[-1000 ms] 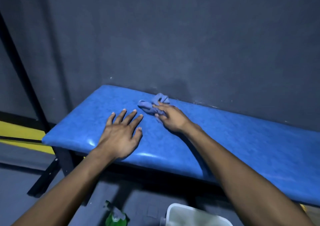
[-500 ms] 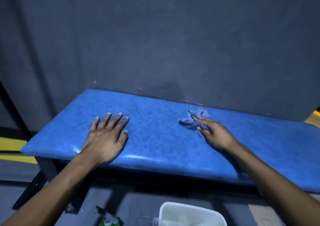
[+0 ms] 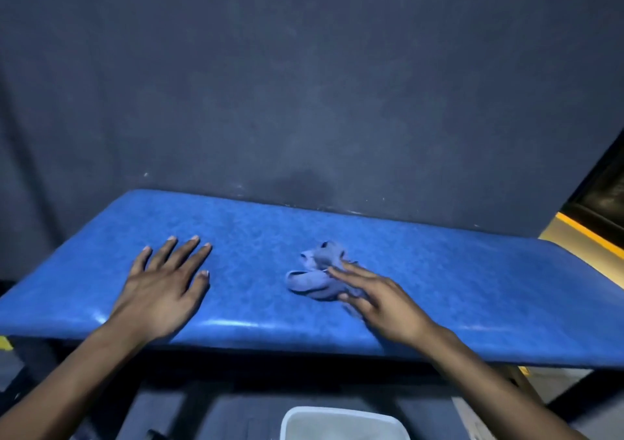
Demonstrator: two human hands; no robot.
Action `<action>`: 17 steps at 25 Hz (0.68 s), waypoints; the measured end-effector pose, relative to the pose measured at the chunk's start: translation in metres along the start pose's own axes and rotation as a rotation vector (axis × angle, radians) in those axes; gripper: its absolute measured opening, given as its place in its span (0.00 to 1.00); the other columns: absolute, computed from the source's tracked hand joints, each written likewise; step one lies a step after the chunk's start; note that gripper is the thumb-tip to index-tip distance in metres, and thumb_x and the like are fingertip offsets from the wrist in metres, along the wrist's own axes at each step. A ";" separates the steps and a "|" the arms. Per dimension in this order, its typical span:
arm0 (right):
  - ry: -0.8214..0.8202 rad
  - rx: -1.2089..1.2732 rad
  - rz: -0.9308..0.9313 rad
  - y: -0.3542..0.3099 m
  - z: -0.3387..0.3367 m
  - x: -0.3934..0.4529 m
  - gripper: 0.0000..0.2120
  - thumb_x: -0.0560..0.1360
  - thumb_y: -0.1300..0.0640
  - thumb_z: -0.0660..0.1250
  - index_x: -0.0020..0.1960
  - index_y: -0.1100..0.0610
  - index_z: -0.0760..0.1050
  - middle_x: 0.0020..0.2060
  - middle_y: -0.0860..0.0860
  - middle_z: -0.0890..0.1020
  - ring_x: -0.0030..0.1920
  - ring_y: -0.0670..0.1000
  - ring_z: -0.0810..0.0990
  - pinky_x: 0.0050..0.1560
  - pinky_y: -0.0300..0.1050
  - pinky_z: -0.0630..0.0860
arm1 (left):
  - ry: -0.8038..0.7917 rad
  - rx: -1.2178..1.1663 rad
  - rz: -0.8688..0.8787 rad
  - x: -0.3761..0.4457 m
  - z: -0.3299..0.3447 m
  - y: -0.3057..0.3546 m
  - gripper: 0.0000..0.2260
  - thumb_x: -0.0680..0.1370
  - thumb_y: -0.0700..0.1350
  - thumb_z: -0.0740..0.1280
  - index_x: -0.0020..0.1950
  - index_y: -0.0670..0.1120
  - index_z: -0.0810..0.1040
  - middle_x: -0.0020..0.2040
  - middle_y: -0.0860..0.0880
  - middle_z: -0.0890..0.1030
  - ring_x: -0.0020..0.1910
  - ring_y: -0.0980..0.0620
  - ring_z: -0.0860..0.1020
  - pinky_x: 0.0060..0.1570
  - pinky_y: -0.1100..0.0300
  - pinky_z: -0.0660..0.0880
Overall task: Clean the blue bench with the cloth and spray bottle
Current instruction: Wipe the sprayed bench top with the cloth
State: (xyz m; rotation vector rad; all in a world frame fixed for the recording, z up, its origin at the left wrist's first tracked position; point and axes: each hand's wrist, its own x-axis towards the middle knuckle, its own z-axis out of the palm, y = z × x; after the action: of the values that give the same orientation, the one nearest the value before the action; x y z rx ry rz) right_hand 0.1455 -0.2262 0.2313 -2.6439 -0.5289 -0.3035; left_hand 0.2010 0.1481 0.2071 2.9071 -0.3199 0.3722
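The blue padded bench (image 3: 456,281) runs across the view against a dark wall. A crumpled blue-grey cloth (image 3: 312,276) lies on the middle of the seat. My right hand (image 3: 378,301) rests on the cloth's right part, its fingers stretched out and pressing it onto the seat. My left hand (image 3: 165,287) lies flat and open on the left part of the bench, holding nothing. No spray bottle is clearly in view.
A white bucket rim (image 3: 341,421) shows on the floor below the front edge of the bench. A dark grey wall (image 3: 304,102) stands right behind the bench. A yellow strip (image 3: 587,237) runs at the far right.
My right hand slid the cloth to the right, away from my left hand, then a little toward the front edge. My left hand stayed flat on the seat. The view shifted right.
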 end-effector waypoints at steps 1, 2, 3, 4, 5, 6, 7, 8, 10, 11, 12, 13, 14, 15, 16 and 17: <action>0.040 -0.033 0.055 0.021 -0.006 0.003 0.22 0.79 0.49 0.65 0.73 0.44 0.70 0.73 0.41 0.71 0.74 0.39 0.65 0.74 0.38 0.63 | -0.002 -0.001 0.006 0.000 -0.001 0.001 0.34 0.75 0.63 0.37 0.80 0.60 0.55 0.81 0.58 0.55 0.81 0.51 0.51 0.77 0.48 0.45; 0.071 -0.069 0.113 0.038 -0.008 0.014 0.22 0.79 0.47 0.64 0.72 0.43 0.70 0.73 0.42 0.71 0.75 0.42 0.66 0.73 0.43 0.66 | -0.002 -0.003 0.006 0.000 -0.002 0.001 0.34 0.75 0.63 0.37 0.80 0.60 0.55 0.81 0.58 0.55 0.81 0.51 0.51 0.77 0.48 0.45; 0.096 -0.079 0.164 0.051 -0.007 0.031 0.22 0.78 0.46 0.62 0.72 0.41 0.70 0.72 0.41 0.72 0.75 0.44 0.67 0.72 0.47 0.68 | 0.001 -0.005 0.004 0.000 -0.002 0.001 0.34 0.75 0.63 0.37 0.80 0.60 0.56 0.81 0.58 0.56 0.81 0.51 0.51 0.77 0.48 0.45; 0.128 -0.050 0.213 0.058 -0.004 0.051 0.21 0.78 0.46 0.62 0.71 0.41 0.70 0.71 0.40 0.73 0.74 0.45 0.69 0.71 0.48 0.69 | 0.006 -0.007 0.006 0.000 -0.002 0.001 0.33 0.75 0.63 0.37 0.80 0.59 0.56 0.81 0.58 0.56 0.81 0.51 0.51 0.77 0.47 0.45; 0.169 0.003 0.255 0.057 0.004 0.073 0.20 0.78 0.49 0.62 0.70 0.43 0.72 0.70 0.42 0.75 0.72 0.47 0.71 0.70 0.47 0.70 | 0.009 -0.006 0.007 0.001 -0.001 0.000 0.33 0.75 0.62 0.38 0.80 0.59 0.57 0.81 0.58 0.57 0.81 0.51 0.51 0.77 0.47 0.45; 0.201 0.033 0.290 0.050 0.014 0.094 0.19 0.79 0.51 0.63 0.69 0.46 0.73 0.70 0.44 0.76 0.71 0.50 0.72 0.68 0.44 0.70 | 0.008 -0.003 0.004 0.001 0.000 0.000 0.33 0.76 0.62 0.38 0.80 0.59 0.57 0.81 0.58 0.57 0.81 0.51 0.51 0.78 0.47 0.45; 0.208 0.055 0.313 0.037 0.025 0.109 0.18 0.79 0.53 0.65 0.69 0.49 0.74 0.70 0.47 0.76 0.72 0.51 0.72 0.67 0.42 0.67 | 0.006 -0.002 0.004 0.002 0.000 0.000 0.32 0.76 0.62 0.38 0.80 0.59 0.57 0.81 0.58 0.57 0.81 0.51 0.51 0.78 0.48 0.46; 0.186 0.080 0.311 0.018 0.035 0.116 0.19 0.79 0.55 0.66 0.70 0.53 0.74 0.71 0.49 0.75 0.72 0.52 0.71 0.69 0.41 0.64 | 0.007 -0.004 0.005 0.002 0.000 -0.001 0.32 0.76 0.62 0.38 0.80 0.59 0.57 0.81 0.58 0.57 0.81 0.51 0.51 0.78 0.48 0.46; 0.084 0.137 0.173 -0.023 0.049 0.103 0.21 0.78 0.55 0.68 0.70 0.55 0.75 0.71 0.50 0.74 0.73 0.49 0.70 0.74 0.39 0.62 | 0.012 -0.009 0.005 0.001 0.000 -0.001 0.33 0.76 0.63 0.38 0.80 0.59 0.57 0.81 0.58 0.57 0.81 0.51 0.51 0.78 0.48 0.46; 0.030 0.135 0.070 -0.038 0.044 0.084 0.21 0.78 0.53 0.69 0.70 0.53 0.74 0.72 0.48 0.74 0.73 0.46 0.70 0.74 0.38 0.62 | 0.014 -0.008 0.004 0.000 -0.001 -0.001 0.33 0.75 0.63 0.38 0.80 0.60 0.57 0.81 0.58 0.57 0.81 0.51 0.51 0.78 0.48 0.46; -0.012 0.118 -0.009 -0.046 0.034 0.060 0.22 0.78 0.52 0.68 0.71 0.49 0.73 0.72 0.45 0.73 0.72 0.42 0.68 0.74 0.36 0.62 | 0.012 -0.004 0.002 -0.001 0.000 -0.001 0.33 0.75 0.63 0.38 0.80 0.60 0.56 0.81 0.58 0.57 0.81 0.52 0.51 0.78 0.48 0.46; -0.044 0.091 -0.058 -0.043 0.024 0.037 0.23 0.78 0.51 0.68 0.72 0.47 0.72 0.72 0.43 0.72 0.72 0.40 0.67 0.73 0.34 0.61 | 0.012 -0.001 0.003 0.000 0.000 -0.001 0.33 0.75 0.63 0.38 0.80 0.60 0.56 0.81 0.58 0.56 0.81 0.52 0.51 0.78 0.49 0.45; -0.069 0.064 -0.073 -0.034 0.013 0.016 0.23 0.78 0.51 0.67 0.73 0.45 0.70 0.73 0.43 0.72 0.73 0.38 0.66 0.73 0.33 0.61 | 0.011 -0.006 0.001 0.000 -0.001 -0.001 0.33 0.75 0.63 0.37 0.80 0.61 0.55 0.81 0.59 0.56 0.81 0.52 0.51 0.78 0.49 0.45; -0.069 0.036 -0.037 -0.019 0.001 -0.002 0.23 0.78 0.51 0.67 0.73 0.45 0.70 0.73 0.43 0.71 0.74 0.38 0.66 0.73 0.34 0.60 | 0.009 -0.011 -0.001 0.000 -0.001 0.000 0.33 0.75 0.63 0.37 0.80 0.61 0.55 0.81 0.59 0.56 0.81 0.52 0.51 0.78 0.49 0.45; -0.034 0.017 0.030 -0.002 -0.010 -0.013 0.23 0.78 0.51 0.67 0.72 0.45 0.71 0.73 0.44 0.72 0.74 0.39 0.65 0.74 0.35 0.61 | 0.004 -0.010 -0.004 0.000 0.000 0.000 0.33 0.75 0.63 0.37 0.80 0.61 0.55 0.81 0.59 0.56 0.81 0.52 0.51 0.78 0.49 0.45; 0.033 0.004 0.106 0.016 -0.016 -0.015 0.22 0.78 0.52 0.67 0.72 0.46 0.72 0.73 0.44 0.72 0.74 0.41 0.66 0.74 0.37 0.61 | -0.001 -0.003 -0.006 0.000 0.000 0.002 0.34 0.75 0.63 0.37 0.80 0.60 0.55 0.81 0.59 0.56 0.81 0.52 0.51 0.78 0.49 0.45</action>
State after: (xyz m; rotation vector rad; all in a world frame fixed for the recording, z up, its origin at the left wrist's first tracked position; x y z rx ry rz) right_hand 0.1365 -0.2518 0.2354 -2.6470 -0.3760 -0.3130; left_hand 0.2006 0.1467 0.2073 2.9044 -0.3119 0.3688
